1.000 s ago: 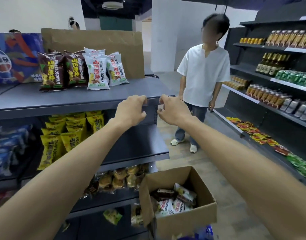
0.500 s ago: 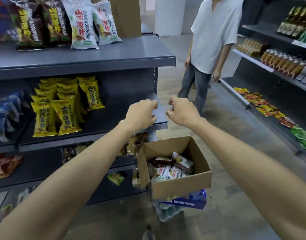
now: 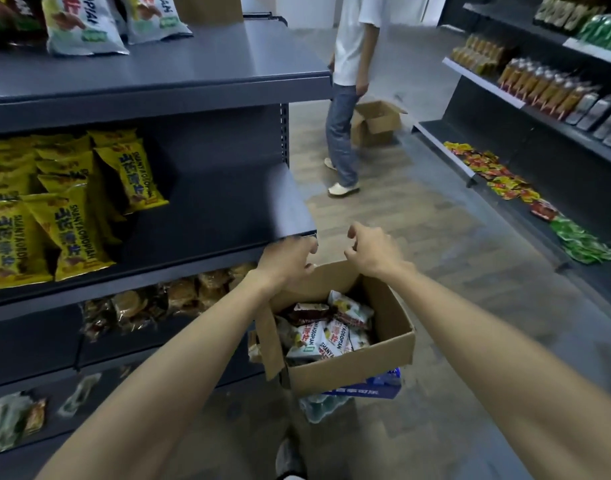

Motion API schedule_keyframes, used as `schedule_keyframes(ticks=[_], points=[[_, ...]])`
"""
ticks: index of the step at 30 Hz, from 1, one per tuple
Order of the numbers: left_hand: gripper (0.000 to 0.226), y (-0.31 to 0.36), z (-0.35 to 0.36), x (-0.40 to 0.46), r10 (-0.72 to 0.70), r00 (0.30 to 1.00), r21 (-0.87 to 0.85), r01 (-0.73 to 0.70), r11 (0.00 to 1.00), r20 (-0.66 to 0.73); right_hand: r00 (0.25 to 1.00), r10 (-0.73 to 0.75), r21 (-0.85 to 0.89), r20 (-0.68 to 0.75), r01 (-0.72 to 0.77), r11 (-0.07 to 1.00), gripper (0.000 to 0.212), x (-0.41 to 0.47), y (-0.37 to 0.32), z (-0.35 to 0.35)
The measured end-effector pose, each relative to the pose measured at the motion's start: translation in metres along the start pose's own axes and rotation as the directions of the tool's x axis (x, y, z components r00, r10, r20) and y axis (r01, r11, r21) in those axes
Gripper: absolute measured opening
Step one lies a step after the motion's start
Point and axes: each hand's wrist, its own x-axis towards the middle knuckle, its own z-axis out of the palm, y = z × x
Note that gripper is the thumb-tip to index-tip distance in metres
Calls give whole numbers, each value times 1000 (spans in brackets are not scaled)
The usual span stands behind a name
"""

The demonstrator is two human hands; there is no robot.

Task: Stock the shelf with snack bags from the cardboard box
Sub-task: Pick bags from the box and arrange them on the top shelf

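Your left hand [image 3: 288, 263] and right hand [image 3: 373, 251] hover empty, fingers loosely curled, just above the open cardboard box [image 3: 349, 367] beside the shelf [image 3: 228, 209]. The snack bags [image 3: 323, 337] inside look light, puffy and slick. Pinch one by its crimped top seam, since squeezing the middle would likely crush the contents.

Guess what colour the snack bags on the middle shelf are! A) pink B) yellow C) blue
B: the snack bags lined up on the middle shelf are yellow with dark lettering, to the left of the empty hands reaching toward the cardboard box.
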Motion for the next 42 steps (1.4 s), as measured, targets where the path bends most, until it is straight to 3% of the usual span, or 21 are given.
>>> schedule_keyframes(ticks=[8, 12, 17, 22, 27, 36, 42], points=[[24, -6, 63, 20, 1, 998, -223, 15, 975, 71, 990, 77, -15, 117, -76, 997, 32, 12, 40, 32], [24, -8, 92, 26, -55, 991, -296, 89, 951, 121, 971, 67, -17, 231, -65, 998, 31, 21, 63, 50], [30, 0, 115, 26, -212, 944, -192, 263, 945, 251, 919, 43, 2, 392, -48, 999, 39, 31, 91, 80], [31, 8, 133, 24, -351, 857, -158, 433, 887, 378, 854, -7, -9, 520, 14, 1000, 34, 39, 103, 114], [32, 9, 161, 16, -438, 766, -148, 557, 817, 470, 789, -13, -20, 614, 32, 999, 45, 41, 105, 147], [51, 4, 213, 16, -424, 665, -63, 577, 814, 615, 727, 90, -19, 680, -105, 994, 67, 25, 125, 191], [55, 0, 248, 23, -425, 615, -4, 571, 821, 664, 688, 191, 4, 700, -271, 963, 66, 28, 134, 212]])
